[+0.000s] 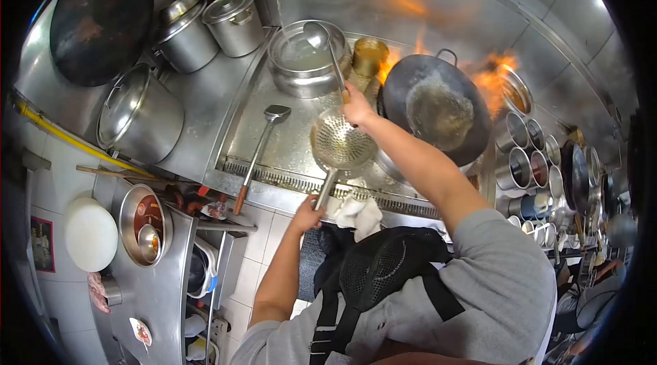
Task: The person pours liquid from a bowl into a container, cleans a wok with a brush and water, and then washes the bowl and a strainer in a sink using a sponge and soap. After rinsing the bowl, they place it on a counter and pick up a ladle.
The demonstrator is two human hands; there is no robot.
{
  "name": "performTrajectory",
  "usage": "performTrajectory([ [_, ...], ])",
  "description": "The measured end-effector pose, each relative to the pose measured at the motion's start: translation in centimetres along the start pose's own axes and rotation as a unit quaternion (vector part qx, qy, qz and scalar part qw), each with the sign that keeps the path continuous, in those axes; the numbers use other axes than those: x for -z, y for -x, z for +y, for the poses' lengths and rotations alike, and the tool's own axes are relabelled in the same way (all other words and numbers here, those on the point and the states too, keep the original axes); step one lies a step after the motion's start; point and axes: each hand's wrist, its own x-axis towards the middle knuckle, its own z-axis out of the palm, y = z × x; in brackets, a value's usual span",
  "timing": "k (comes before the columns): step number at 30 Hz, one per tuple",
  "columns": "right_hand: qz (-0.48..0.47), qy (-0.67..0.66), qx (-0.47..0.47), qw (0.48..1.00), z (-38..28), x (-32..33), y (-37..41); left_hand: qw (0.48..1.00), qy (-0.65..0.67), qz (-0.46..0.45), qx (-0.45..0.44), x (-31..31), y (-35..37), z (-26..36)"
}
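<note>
My left hand (307,215) is wrapped round the handle of a perforated strainer (342,142), which lies over the steel cooktop. In my right hand (356,106) is the wooden-ended handle of a ladle (316,35). The ladle's bowl is over a wide steel pot (306,64) of cloudy liquid, at the back of the cooktop. To the right of my right hand, a black wok (438,110) holds bubbling or steaming liquid, with flames on both sides. A white cloth (358,217) hangs at the front edge, just right of the strainer handle.
A spatula (259,153) lies left of the strainer. Lidded pots (233,23) stand at the back left. A yellowish container (370,57) is beside the flames (494,84). Steel containers (518,168) line the right. A bowl with red sauce (146,225) sits at lower left.
</note>
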Motion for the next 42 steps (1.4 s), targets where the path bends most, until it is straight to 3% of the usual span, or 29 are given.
performTrajectory([
  [1,-0.002,-0.001,0.002,1.0,1.3,-2.9,-2.7,0.997,0.066,-0.03,0.009,0.1,0.4,0.3],
  [4,0.15,0.226,0.075,0.96,-0.1,-7.9,-8.0,0.974,0.19,-0.118,0.031,1.3,0.8,1.5],
  [5,0.034,0.019,-0.039,0.998,-3.0,-8.0,-8.8,0.969,0.202,-0.132,0.049,1.9,0.5,1.3],
  [6,-0.084,-0.189,-0.151,0.967,-4.9,-7.9,-9.6,0.963,0.219,-0.143,0.06,2.6,0.7,2.1],
  [7,-0.081,-0.188,-0.153,0.967,-5.5,-7.5,-11.0,0.956,0.238,-0.154,0.072,3.1,1.0,2.9],
  [8,-0.092,-0.445,-0.224,0.862,-6.1,-6.7,-12.3,0.955,0.239,-0.158,0.072,3.4,0.9,2.7],
  [9,-0.094,-0.666,-0.272,0.688,-6.5,-6.1,-13.2,0.952,0.247,-0.164,0.079,3.9,0.7,2.6],
  [14,-0.093,-0.728,-0.22,0.643,-9.2,-3.8,-8.4,0.952,0.242,-0.157,0.101,5.0,0.3,2.5],
  [21,-0.143,-0.756,-0.154,0.62,-11.2,7.5,1.7,0.934,0.306,-0.149,0.106,5.1,1.0,2.3],
  [22,-0.12,-0.727,-0.128,0.663,-11.2,9.0,3.2,0.942,0.284,-0.153,0.091,5.1,0.8,2.2],
  [25,-0.142,-0.735,-0.112,0.653,-12.0,13.4,9.1,0.959,0.251,-0.119,0.052,4.6,1.5,2.1],
  [27,-0.13,-0.716,-0.115,0.676,-11.2,16.6,12.1,0.962,0.246,-0.112,0.018,4.7,3.5,3.8],
  [29,-0.1,-0.669,-0.094,0.73,-10.5,19.2,15.2,0.971,0.22,-0.088,0.007,4.7,5.2,6.0],
  [31,-0.031,-0.619,-0.136,0.773,-8.8,22.1,17.3,0.975,0.204,-0.093,-0.011,4.2,6.0,8.7],
  [35,0.016,-0.554,-0.222,0.802,-5.0,27.0,21.6,0.981,0.171,-0.086,-0.042,-0.3,6.8,17.1],
  [37,0.066,-0.427,-0.231,0.872,-3.7,28.7,25.0,0.982,0.156,-0.095,-0.042,-2.9,5.4,19.4],
  [38,0.062,-0.395,-0.231,0.887,-2.2,29.5,26.1,0.982,0.157,-0.095,-0.039,-4.3,4.5,20.3],
  [40,0.041,-0.228,-0.201,0.952,0.7,31.4,30.0,0.982,0.151,-0.106,-0.032,-6.6,2.7,21.4],
  [42,-0.01,-0.019,-0.187,0.982,3.1,33.8,33.6,0.983,0.133,-0.12,-0.025,-8.7,1.6,22.8],
])
